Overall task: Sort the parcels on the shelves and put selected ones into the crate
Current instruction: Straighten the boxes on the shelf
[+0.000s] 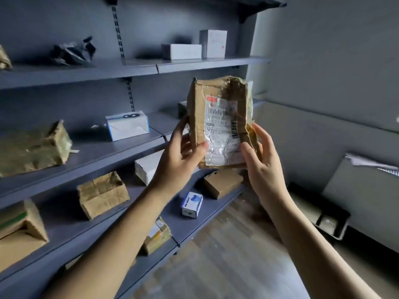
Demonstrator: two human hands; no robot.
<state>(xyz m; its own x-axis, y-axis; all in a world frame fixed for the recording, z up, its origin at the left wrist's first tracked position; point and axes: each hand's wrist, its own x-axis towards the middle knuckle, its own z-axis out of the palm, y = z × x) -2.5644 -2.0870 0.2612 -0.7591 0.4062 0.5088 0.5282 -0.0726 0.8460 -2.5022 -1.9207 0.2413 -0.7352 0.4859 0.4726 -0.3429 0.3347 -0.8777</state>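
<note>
Before the shelves (108, 148), left hand (180, 157) and right hand (263, 169) clasp parcel (197, 108), label (220, 126) illegible.

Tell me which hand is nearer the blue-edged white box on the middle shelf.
Left. The left hand grips the left edge of the brown parcel, to the right of the white box. The right hand holds the parcel's opposite edge, farther away.

Open floor (226, 244) is left at six o'clock; passage at nine o'clock is blocked by parcel-laden shelves (103, 149).
</note>
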